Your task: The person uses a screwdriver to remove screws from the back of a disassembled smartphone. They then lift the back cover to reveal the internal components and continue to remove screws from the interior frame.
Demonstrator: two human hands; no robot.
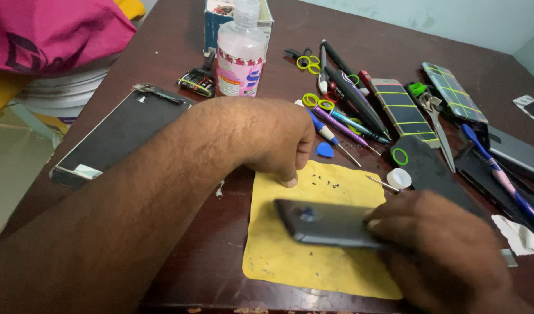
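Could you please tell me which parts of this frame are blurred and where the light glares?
Head view: right hand and grey phone smeared by motion blur; left hand sharper; soft glare on the dark table near the wall; tools and yellow cloth evenly lit.

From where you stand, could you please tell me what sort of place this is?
Probably a phone repair bench: a grey phone lies on a yellow cloth among tiny screws, with screwdrivers and other phones nearby.

Around your yellow cloth [313, 256] you have one clear bottle [239, 55], one blue pick [324, 150], one white cap [399, 178], and two taped phones [402, 109].
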